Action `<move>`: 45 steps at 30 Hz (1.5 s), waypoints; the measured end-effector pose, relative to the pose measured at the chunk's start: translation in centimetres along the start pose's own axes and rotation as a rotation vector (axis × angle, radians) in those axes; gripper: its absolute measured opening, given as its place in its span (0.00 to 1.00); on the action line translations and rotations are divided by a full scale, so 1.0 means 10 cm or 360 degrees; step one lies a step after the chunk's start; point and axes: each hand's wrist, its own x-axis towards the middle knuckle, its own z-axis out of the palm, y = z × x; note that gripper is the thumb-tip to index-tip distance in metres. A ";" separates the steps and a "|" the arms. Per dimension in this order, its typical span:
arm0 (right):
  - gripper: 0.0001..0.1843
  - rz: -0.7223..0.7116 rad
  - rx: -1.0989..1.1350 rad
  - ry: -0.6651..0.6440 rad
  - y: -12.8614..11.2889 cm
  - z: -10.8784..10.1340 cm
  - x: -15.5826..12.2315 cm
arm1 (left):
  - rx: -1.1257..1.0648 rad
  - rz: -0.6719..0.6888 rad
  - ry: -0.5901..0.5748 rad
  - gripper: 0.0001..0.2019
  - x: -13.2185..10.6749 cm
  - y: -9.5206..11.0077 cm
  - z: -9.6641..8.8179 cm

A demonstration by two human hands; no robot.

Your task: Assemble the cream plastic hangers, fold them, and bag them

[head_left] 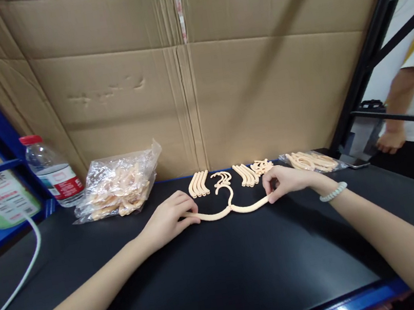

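Note:
A peach plastic hanger (231, 207) lies flat on the black table (217, 272), hook pointing away from me. My left hand (168, 222) pinches its left arm end, fingers closed around it. My right hand (286, 180), with a pale bead bracelet on the wrist, pinches the right arm end. Just behind the hanger lie loose peach parts: a row of curved arms (198, 183), some hooks (221, 179), another row of arms (246, 174) and a small pile of pieces (262, 166).
A clear bag of peach parts (118, 185) sits at the back left, a flatter bag (312, 160) at the back right. A water bottle (53, 172) and white cable (19, 279) are at left. Cardboard (187, 75) walls the back. Another person (411, 93) stands at right.

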 end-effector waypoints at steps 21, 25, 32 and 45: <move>0.12 0.0095 -0.0032 0.0039 0.04 0.08 0.06 | 0.0279 -0.0205 0.0219 0.08 -0.01 0.01 0.14; 0.11 0.0120 -0.0045 0.0097 0.03 0.09 0.07 | 0.0250 -0.0215 0.0250 0.09 -0.02 0.00 0.15; 0.08 0.0138 -0.0051 0.0125 0.01 0.11 0.08 | 0.0183 -0.0186 0.0256 0.11 -0.02 -0.03 0.16; 0.07 0.0153 -0.0040 0.0120 0.04 0.10 0.07 | 0.0113 -0.0244 0.0323 0.09 -0.02 -0.08 0.18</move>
